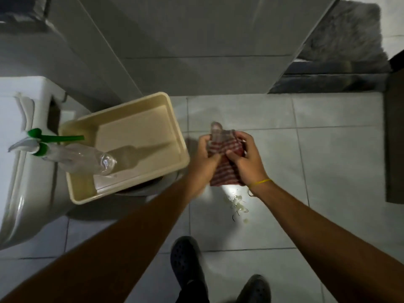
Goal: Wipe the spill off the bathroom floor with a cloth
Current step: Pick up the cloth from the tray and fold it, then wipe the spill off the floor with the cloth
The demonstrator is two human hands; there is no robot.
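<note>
A red-and-white striped cloth [225, 149] hangs in the air between both hands, above the tiled floor. My left hand [205, 156] grips its left edge and my right hand [247, 158], with a yellow band on the wrist, grips its right edge. Below the cloth, on the pale floor tiles, lies the spill [237, 204]: a small scatter of pale scraps and wet patches in a bright spot of light.
A beige plastic tub [175, 119] rests on the closed toilet [19, 193] at the left, with a clear spray bottle [72, 158] with a green trigger lying across its rim. My two dark shoes [188, 265] stand near the bottom. A grey mat [341, 51] lies beyond the doorway.
</note>
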